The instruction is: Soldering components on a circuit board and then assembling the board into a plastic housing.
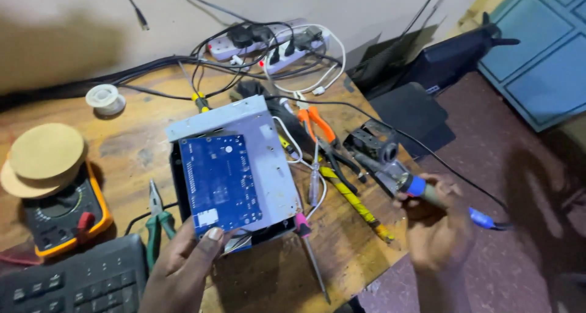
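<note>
Meanwhile left hand point(183, 264) grips metal chassis point(256, 136) containing blue circuit board point(220, 178); right hand point(436, 227) clasps soldering iron point(421, 188).

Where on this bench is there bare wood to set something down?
Bare wood shows between the solder spool and the metal chassis, and along the near edge under the pink-handled screwdriver. Right of the chassis it is crowded: pliers, yellow tool, cables.

Metal chassis point(244, 166) mid-table, pliers point(157, 218) and multimeter point(64, 212) left, screwdrivers point(342, 191) right, power strip point(268, 44) behind.
</note>
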